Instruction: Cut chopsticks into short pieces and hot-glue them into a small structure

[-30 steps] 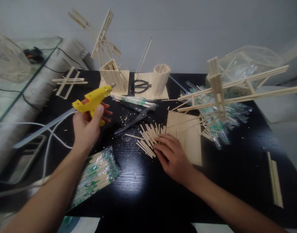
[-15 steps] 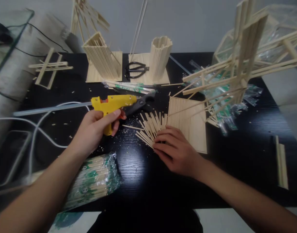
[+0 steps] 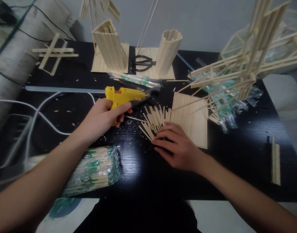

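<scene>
A yellow hot glue gun (image 3: 129, 95) is gripped in my left hand (image 3: 102, 118), its nozzle aimed right. A long clear glue stick (image 3: 66, 89) runs out of its back. My right hand (image 3: 178, 147) lies over a fanned pile of short cut wooden sticks (image 3: 154, 118), fingers bent and somewhat apart, fingertips touching the pile's near side. Whether a stick is between these fingers is partly hidden. Just right of the pile lies a flat panel of sticks joined side by side (image 3: 192, 119). Black-handled pliers or cutters (image 3: 150, 94) lie behind the gun's nozzle.
At the back stand two hollow stick towers (image 3: 109, 48) (image 3: 169, 51) on stick bases, with black-handled scissors (image 3: 143, 63) between. A large stick frame (image 3: 245, 77) rises at right over wrapped chopsticks (image 3: 221, 106). A chopstick pack (image 3: 97, 168) lies near my left forearm; a white cable (image 3: 41, 106) curls left.
The view has tilted and shifted slightly. My left hand with the glue gun has moved a little rightward, closer to the pile. My right hand stays at the stick pile, its fingers shifting slightly.
</scene>
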### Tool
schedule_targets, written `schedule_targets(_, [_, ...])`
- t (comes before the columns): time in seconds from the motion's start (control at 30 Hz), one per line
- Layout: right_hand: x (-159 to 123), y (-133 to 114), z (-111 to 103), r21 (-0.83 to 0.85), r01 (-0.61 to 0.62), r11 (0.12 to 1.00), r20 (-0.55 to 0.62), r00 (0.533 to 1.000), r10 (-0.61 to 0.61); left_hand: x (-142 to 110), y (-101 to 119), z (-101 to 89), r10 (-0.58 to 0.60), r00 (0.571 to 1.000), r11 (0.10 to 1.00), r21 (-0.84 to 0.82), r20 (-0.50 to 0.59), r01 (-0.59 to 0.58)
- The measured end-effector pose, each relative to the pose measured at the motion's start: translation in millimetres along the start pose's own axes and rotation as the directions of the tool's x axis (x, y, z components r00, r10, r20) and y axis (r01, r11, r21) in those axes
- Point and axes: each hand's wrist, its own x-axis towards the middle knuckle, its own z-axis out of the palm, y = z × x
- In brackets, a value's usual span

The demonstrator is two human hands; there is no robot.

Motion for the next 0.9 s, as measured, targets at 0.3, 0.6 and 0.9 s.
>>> schedule_targets(0.3, [-0.8, -2.5, 3.7, -0.041, -0.016, 0.999, -0.012, 1.000, 0.016, 0.5, -1.2, -1.1, -0.022, 0.999, 0.995, 0.092, -0.044, 0.026])
schedule_targets(0.6, [-2.7, -2.9, 5.4, -0.033, -0.029, 0.999, 0.006, 1.000, 0.030, 3.1, -3.5, -2.8, -0.012, 0.996, 0.985, 0.173, -0.085, 0.027])
schedule_targets(0.9, [-4.0, -0.9, 5.7, -0.008, -0.039, 0.999, 0.001, 0.999, 0.039, 0.1, 1.3, -3.4, -0.043, 0.996, 0.965, 0.254, -0.077, 0.061])
